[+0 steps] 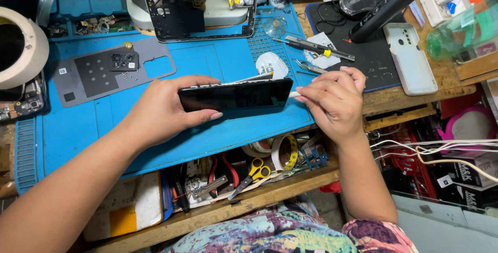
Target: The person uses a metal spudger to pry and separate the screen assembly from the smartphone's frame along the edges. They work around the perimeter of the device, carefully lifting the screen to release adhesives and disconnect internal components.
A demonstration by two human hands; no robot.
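Over the blue mat (218, 61), left hand (166, 110) clasps a black phone (236, 96); right hand (334, 100) pinches a pick (294, 95) at its end.

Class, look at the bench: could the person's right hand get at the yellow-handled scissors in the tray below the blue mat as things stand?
Probably yes. The scissors lie uncovered on top of the clutter in the open tray, just below and left of the right hand. That hand is pinching a thin white tool at the edge of the phone, so it would need freeing first.
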